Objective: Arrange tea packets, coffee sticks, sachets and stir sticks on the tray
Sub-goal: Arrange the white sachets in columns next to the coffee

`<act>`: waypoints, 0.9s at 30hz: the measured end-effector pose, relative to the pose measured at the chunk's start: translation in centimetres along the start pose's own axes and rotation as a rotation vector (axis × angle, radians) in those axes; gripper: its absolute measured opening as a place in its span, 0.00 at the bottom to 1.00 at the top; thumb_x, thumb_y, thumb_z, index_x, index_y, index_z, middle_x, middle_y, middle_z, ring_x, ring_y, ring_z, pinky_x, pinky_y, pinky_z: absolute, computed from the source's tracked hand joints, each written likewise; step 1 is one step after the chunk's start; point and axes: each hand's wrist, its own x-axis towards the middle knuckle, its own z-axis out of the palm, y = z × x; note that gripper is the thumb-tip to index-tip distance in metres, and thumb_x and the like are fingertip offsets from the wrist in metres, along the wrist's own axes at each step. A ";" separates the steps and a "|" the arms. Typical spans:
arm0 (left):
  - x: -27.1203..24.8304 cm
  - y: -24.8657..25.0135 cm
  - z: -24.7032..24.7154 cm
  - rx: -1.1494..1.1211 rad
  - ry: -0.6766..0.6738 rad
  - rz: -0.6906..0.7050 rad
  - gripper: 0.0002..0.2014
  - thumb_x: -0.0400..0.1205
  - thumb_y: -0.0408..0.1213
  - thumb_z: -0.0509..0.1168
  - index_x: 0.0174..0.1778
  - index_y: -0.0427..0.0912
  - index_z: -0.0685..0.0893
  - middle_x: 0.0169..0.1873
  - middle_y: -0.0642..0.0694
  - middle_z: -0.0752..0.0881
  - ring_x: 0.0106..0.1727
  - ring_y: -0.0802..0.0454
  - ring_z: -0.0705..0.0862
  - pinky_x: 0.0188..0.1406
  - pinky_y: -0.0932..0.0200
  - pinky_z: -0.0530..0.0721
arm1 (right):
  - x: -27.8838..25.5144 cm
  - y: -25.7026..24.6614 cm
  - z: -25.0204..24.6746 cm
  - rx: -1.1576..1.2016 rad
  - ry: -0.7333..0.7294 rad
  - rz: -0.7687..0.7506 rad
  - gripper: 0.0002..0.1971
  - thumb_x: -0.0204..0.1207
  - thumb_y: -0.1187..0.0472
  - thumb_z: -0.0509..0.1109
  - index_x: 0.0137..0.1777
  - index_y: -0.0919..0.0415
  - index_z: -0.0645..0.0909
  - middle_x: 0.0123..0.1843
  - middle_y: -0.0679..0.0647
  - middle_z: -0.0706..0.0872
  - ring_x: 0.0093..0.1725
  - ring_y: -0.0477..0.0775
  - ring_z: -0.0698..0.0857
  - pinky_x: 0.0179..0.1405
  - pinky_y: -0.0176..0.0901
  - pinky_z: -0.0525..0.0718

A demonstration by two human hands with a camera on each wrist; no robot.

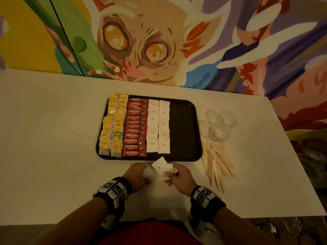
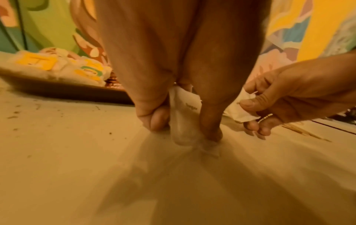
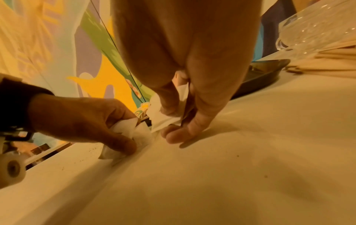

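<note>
A dark tray (image 1: 184, 131) holds rows of yellow tea packets (image 1: 113, 124), red coffee sticks (image 1: 135, 128) and white sugar sachets (image 1: 159, 124); its right part is bare. Just in front of the tray, my right hand (image 1: 178, 174) pinches a few white sugar sachets (image 1: 163, 167) above the table. My left hand (image 1: 139, 174) grips another white sachet (image 2: 185, 115) between thumb and fingers, its tips on the tabletop. The wrist views show both holds, with the right hand's sachets (image 3: 167, 115) between thumb and fingers. Wooden stir sticks (image 1: 216, 161) lie in a loose pile right of the tray.
Clear glass cups (image 1: 221, 124) lie on the white table (image 1: 53, 129) beyond the stir sticks. Dark crumbs speckle the table left of my hands. A painted mural wall runs behind the table. The table's right edge drops off past the sticks.
</note>
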 end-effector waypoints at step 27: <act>-1.4 1.5 -4.9 -1.226 0.144 0.048 0.06 0.84 0.38 0.66 0.55 0.45 0.85 0.53 0.38 0.89 0.53 0.38 0.88 0.42 0.40 0.89 | 0.8 -6.8 1.0 0.224 -0.125 -0.118 0.13 0.81 0.66 0.70 0.60 0.58 0.71 0.48 0.61 0.90 0.32 0.54 0.88 0.31 0.45 0.87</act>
